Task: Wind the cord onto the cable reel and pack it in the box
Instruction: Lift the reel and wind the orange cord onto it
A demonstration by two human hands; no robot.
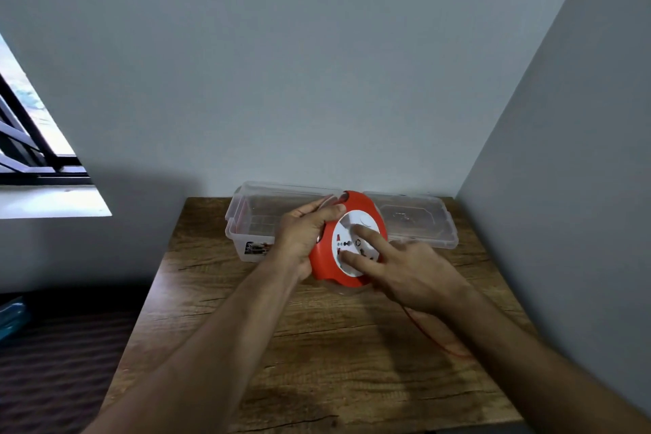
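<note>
A round red cable reel (326,257) with a white socket face is held tilted above the wooden table (317,345). My left hand (304,236) grips its left rim and back. My right hand (405,275) has two fingertips pressed on the white face, the other fingers apart. A thin red cord (433,335) runs from under the reel across the table to the right, partly hidden by my right forearm. Behind the reel stands an open clear plastic box (253,222).
The box's clear lid (422,222) lies flat to the right of the box, against the back wall. Walls close the table in at the back and right. A window is at the left, and dark floor lies left of the table.
</note>
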